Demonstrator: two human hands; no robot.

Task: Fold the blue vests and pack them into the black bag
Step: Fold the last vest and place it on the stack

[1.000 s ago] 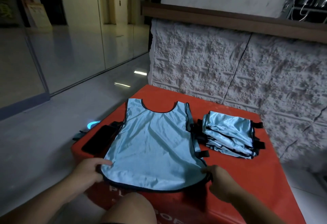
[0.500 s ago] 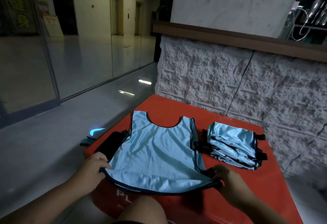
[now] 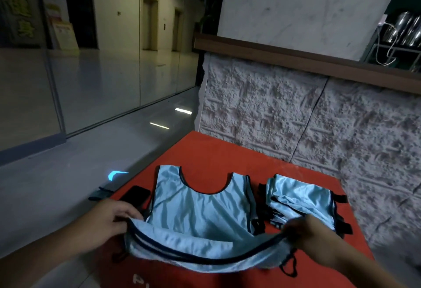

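the black bag isn't clearly visible; there's a dark flat thing (image 3: pixel 134 196) just left of the blue vest (image 3: pixel 200 210), half behind the left hand (image 3: pixel 107 217), too dim to say what it is. the right hand (image 3: pixel 307 235) is motion-blurred and both forearms run off the bottom edge. white lettering on the red mat's (image 3: pixel 227 151) near side is cut off, only "pl" reads. yellow signs behind the glass, far left of the vest, can't be read.

the vest lies on the red mat with its neck hole pointing away toward the rough white wall (image 3: pixel 296 117), long axis running from the person to that wall. its near hem is lifted off the mat, sagging between the two hands.

left hand pinches the hem's left corner, fingers curled on the fabric. right hand clenches the right corner the same way.

just right of the vest, a stack of folded vests (image 3: pixel 300 199) sits on the mat, black straps sticking out its right side. left of the vest, off the mat, a glowing blue swoosh shape (image 3: pixel 116 175) on something dark on the floor.
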